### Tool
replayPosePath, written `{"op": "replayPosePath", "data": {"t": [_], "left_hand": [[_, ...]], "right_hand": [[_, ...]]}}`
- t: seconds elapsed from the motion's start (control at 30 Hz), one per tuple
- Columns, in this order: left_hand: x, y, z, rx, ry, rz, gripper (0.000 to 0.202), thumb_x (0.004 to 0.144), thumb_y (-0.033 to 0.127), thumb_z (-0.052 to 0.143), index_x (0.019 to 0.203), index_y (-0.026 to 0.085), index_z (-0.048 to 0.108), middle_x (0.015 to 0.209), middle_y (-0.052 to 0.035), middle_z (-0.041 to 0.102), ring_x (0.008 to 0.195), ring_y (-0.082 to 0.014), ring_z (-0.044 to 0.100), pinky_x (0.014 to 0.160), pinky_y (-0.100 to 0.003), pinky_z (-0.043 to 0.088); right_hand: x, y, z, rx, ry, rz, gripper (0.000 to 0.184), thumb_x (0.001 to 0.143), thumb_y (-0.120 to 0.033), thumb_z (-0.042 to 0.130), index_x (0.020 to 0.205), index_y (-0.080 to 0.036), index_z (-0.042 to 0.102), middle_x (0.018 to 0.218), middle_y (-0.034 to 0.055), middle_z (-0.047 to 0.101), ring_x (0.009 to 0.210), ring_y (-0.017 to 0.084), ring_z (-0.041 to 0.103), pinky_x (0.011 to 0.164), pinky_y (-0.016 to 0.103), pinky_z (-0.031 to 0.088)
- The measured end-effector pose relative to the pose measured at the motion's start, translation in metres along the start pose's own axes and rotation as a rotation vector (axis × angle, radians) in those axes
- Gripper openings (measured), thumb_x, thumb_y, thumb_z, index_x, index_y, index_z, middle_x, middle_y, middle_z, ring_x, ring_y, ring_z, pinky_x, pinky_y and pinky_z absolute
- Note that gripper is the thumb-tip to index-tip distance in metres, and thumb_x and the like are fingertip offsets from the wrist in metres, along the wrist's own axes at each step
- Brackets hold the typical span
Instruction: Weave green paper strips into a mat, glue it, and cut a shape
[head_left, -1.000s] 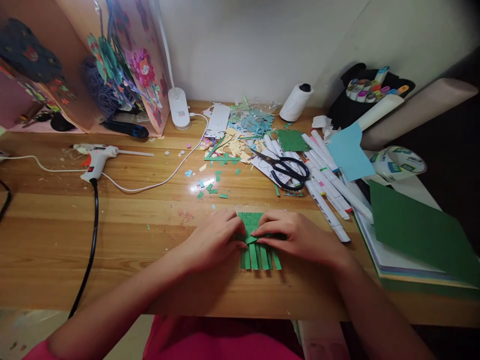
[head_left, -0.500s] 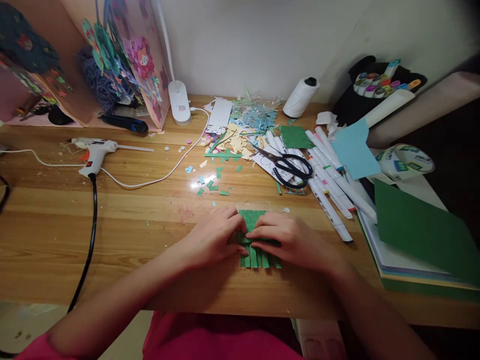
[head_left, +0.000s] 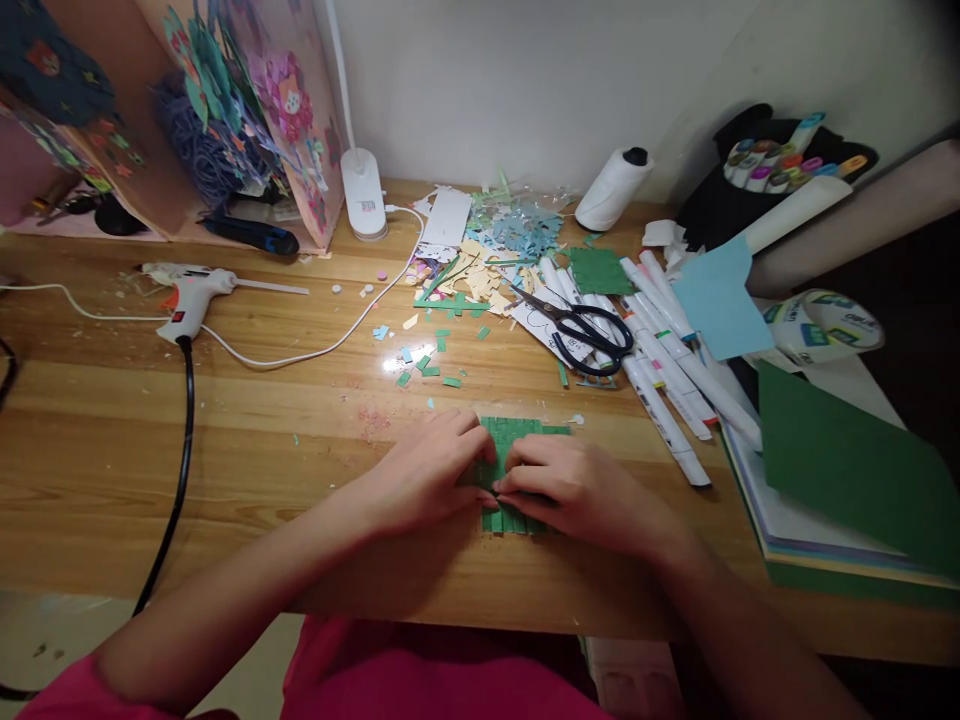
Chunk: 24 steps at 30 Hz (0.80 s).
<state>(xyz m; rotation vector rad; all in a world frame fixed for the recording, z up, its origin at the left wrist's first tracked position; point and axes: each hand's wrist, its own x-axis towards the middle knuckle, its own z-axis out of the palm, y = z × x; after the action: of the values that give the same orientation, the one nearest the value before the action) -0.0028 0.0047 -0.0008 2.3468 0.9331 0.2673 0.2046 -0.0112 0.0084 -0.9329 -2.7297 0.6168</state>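
Green paper strips (head_left: 512, 432), woven into a small mat, lie on the wooden desk close to its front edge. At the mat's left side my left hand (head_left: 442, 465) is closed, thumb and fingertips pressed on the strips. From the right, my right hand (head_left: 581, 488) bends over the mat and covers much of it, its fingers pinching at the strips near the middle. The fingertips of both hands almost meet. Just which strip each one grips is hidden. Beyond the hands lie short green paper scraps (head_left: 430, 371).
Black-handled scissors (head_left: 592, 335) rest on white markers (head_left: 667, 425) at the right. A finished-looking green woven square (head_left: 600, 271) lies behind them. A glue gun (head_left: 187, 300) with its cord is at the left. Paper sheets (head_left: 847, 470) and a tape roll (head_left: 825, 325) sit far right.
The upright strips, fanned apart at the mat's near end before, now lie flatter and closer together. My right hand has shifted slightly down. The view has tilted a little.
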Motion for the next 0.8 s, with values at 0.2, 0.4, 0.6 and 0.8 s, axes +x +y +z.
{"op": "replayPosePath", "data": {"t": [0.2,0.4,0.6,0.8], "left_hand": [[-0.001,0.001,-0.003,-0.035,-0.033,-0.023,0.033,0.075,0.043,0.068,0.094,0.020,0.055,0.096,-0.0051,0.055,0.087,-0.0211,0.051,0.071,-0.031,0.037],[-0.002,0.002,-0.008,-0.073,-0.063,-0.044,0.015,0.080,0.022,0.062,0.093,0.019,0.055,0.095,-0.0036,0.055,0.088,-0.0194,0.051,0.073,-0.030,0.037],[-0.002,0.003,-0.005,-0.103,-0.017,-0.056,0.013,0.079,0.015,0.060,0.091,0.018,0.056,0.093,-0.0030,0.057,0.086,-0.0185,0.051,0.072,-0.029,0.037],[-0.004,0.006,0.004,-0.055,0.020,-0.022,0.006,0.083,0.014,0.057,0.081,0.019,0.058,0.084,0.0000,0.059,0.081,-0.0168,0.051,0.070,-0.028,0.035]], "right_hand": [[0.001,-0.003,0.002,-0.034,0.037,-0.012,0.025,0.090,-0.026,0.051,0.071,-0.019,0.065,0.070,0.0021,0.060,0.064,0.014,0.052,0.056,0.027,0.032],[0.002,-0.001,0.004,-0.031,0.028,0.001,0.022,0.089,-0.024,0.052,0.071,-0.019,0.063,0.072,0.0014,0.060,0.066,0.014,0.052,0.058,0.027,0.033],[0.004,-0.001,0.001,0.039,-0.041,0.037,0.016,0.087,-0.023,0.053,0.076,-0.018,0.063,0.077,0.0023,0.061,0.071,0.015,0.055,0.061,0.026,0.036],[0.005,-0.003,-0.005,0.113,-0.080,0.103,0.005,0.084,-0.022,0.058,0.082,-0.018,0.060,0.080,0.0021,0.062,0.074,0.016,0.055,0.062,0.026,0.037]]}}
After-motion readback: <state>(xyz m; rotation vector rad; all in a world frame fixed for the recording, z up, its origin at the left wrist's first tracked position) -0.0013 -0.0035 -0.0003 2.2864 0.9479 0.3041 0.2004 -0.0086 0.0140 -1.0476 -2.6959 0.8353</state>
